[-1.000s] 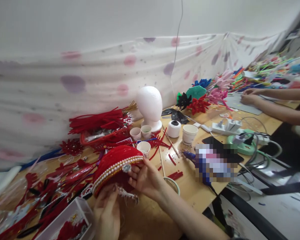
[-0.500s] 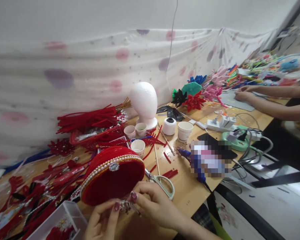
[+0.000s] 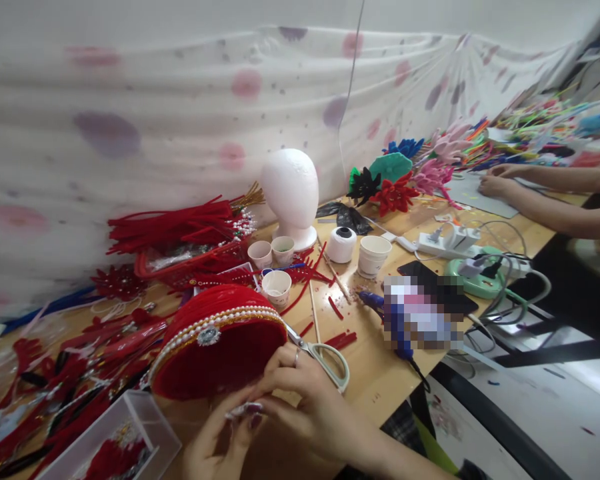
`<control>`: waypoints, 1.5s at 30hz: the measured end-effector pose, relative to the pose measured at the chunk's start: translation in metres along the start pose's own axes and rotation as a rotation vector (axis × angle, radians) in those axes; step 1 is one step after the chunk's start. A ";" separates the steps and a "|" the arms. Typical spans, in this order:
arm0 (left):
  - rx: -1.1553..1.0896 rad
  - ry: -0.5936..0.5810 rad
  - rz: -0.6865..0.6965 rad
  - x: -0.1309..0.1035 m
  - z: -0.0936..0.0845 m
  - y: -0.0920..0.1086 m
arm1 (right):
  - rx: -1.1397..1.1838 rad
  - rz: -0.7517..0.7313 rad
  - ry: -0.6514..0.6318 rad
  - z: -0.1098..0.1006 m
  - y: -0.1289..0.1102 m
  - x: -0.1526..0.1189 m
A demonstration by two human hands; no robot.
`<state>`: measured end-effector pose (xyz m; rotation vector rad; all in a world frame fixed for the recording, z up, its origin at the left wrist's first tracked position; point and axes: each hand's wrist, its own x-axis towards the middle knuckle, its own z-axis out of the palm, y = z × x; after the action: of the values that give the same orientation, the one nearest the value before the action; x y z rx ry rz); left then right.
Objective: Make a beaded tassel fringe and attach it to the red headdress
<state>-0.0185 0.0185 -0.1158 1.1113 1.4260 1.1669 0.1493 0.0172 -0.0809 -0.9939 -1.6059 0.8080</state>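
I'm seeing the cap (image 3: 220, 343) resting on the table (image 3: 375, 393) toward the near edge, opening facing me. Scissors (image 3: 325, 357) are lying just beyond the right hand (image 3: 305, 400), which is partly covering them. The clear box (image 3: 140, 427) is crowding the left hand (image 3: 213, 440) at the near edge. Red stems (image 3: 180, 223) and the red basket (image 3: 190, 265) are filling the far edge beside the foam head (image 3: 291, 190); glue gun (image 3: 373, 300) and phone (image 3: 420, 280) are lying by the right edge. Farther along, a coworker's hands (image 3: 500, 183) are working over a grey mat (image 3: 480, 195).

Both hands are pinching the silvery piece (image 3: 243, 409) between closed fingertips, just in front of the cap. I can't tell whether the right knuckles are touching the rim.

Vs 1.0 s ago: right hand is off the cap's rim, cap is sitting lower, scissors are now showing. Vs 0.5 s ago: less of the piece is showing.

Counting: 1 cap, 1 piece, 1 scissors, 1 clear box, 1 foam head, 4 cups (image 3: 276, 299), 1 glue gun, 1 phone.
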 end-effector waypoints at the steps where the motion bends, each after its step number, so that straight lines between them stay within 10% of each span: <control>1: 0.020 -0.039 -0.012 0.003 -0.002 0.001 | -0.034 -0.017 -0.003 0.000 -0.001 0.001; 8: -0.063 -0.305 -0.037 -0.001 0.002 0.017 | -0.117 -0.025 -0.023 -0.003 0.000 0.007; 21: -0.046 -0.262 0.136 -0.014 0.006 0.002 | -0.034 0.000 0.090 0.008 -0.002 0.005; 28: -0.082 -0.240 0.259 -0.008 0.004 0.011 | -0.157 -0.018 0.157 -0.023 -0.002 -0.018; 37: -0.228 -0.471 0.124 -0.012 0.011 0.011 | -0.186 0.021 0.018 -0.012 -0.009 -0.017; 45: -0.066 -0.437 -0.003 -0.020 0.007 0.012 | -0.206 -0.084 0.043 0.007 -0.002 -0.007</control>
<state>-0.0083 0.0011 -0.1022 1.2265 1.0439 0.8919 0.1431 0.0096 -0.0833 -1.0736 -1.7061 0.5691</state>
